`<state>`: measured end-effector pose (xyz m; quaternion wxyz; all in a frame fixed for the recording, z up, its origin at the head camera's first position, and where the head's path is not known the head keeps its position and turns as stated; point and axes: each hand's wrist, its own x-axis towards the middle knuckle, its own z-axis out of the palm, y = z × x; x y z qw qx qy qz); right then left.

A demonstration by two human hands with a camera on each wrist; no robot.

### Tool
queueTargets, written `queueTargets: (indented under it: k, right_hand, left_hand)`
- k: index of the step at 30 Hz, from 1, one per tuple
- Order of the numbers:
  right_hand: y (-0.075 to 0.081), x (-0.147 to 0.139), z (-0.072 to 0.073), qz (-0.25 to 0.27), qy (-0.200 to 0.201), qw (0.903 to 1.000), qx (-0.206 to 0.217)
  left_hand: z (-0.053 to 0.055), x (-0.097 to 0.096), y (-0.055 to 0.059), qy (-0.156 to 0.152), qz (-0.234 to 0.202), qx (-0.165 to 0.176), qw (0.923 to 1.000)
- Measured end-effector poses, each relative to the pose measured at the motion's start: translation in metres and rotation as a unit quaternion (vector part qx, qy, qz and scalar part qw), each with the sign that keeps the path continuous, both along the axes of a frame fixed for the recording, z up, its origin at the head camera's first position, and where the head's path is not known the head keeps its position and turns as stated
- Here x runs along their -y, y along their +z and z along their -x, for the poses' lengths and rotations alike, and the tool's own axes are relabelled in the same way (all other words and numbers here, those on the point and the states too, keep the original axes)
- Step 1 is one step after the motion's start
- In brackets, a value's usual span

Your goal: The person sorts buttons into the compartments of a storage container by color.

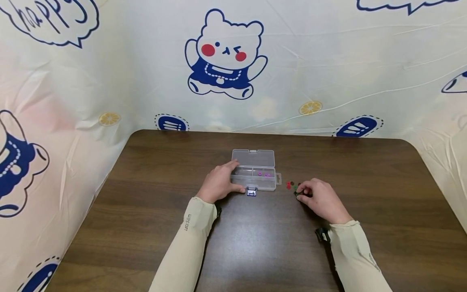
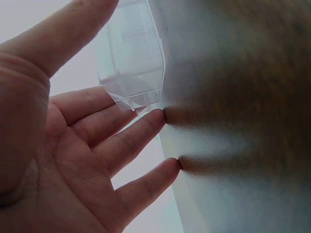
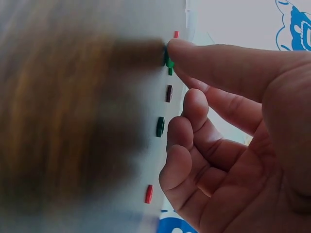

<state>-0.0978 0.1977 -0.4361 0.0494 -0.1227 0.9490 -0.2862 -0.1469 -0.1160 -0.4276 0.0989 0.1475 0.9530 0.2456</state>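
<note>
A clear plastic compartment box (image 1: 269, 185) lies on the table with its lid (image 1: 253, 158) swung back. Small magenta rings (image 1: 260, 174) sit in its right back compartment. My left hand (image 1: 218, 182) grips the box's left end, thumb at the front edge and index finger at the back. In the left wrist view, two fingertips (image 2: 158, 116) touch the tabletop. To the right of the box, my right hand (image 1: 322, 198) pinches a small green disc (image 3: 169, 61) low at the table between thumb and index finger. Its other fingers are curled in.
Several small red discs (image 1: 288, 185) and a dark brown disc (image 3: 169, 93) lie around my right hand. A blue-edged clear piece (image 1: 251, 192) lies against the box's front. A printed curtain (image 1: 288, 73) hangs behind the brown table (image 1: 164, 162).
</note>
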Motion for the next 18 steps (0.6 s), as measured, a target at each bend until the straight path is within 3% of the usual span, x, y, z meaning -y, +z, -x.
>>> queueTargets:
  k: [18]
  right_hand:
    - [0.0003, -0.0001, 0.0014, -0.005, 0.002, 1.0000, 0.005]
  left_hand:
    - [0.0004, -0.0003, 0.0007, 0.002, 0.000, 0.000, 1.0000]
